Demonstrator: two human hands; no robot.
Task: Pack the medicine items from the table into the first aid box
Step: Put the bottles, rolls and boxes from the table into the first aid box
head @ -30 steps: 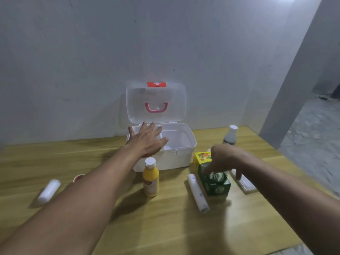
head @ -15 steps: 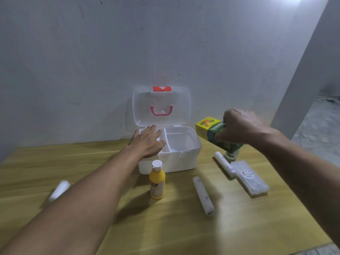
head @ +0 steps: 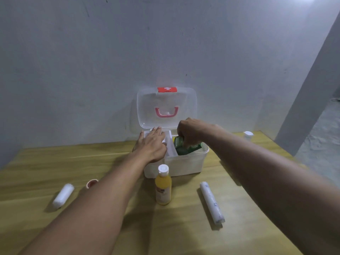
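Your right hand grips the green box, now inside the first aid box mid-frame. Your left hand lies flat on its rim, fingers spread. Left on the table — yellow bottle, two white rolls.

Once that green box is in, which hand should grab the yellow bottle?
Probably the left hand: it lies open on the first aid box rim, just above the yellow bottle. The right hand holds the green box.

bottles 2 | rolls 2 | green carton 1 | box 1 | maybe jar 1
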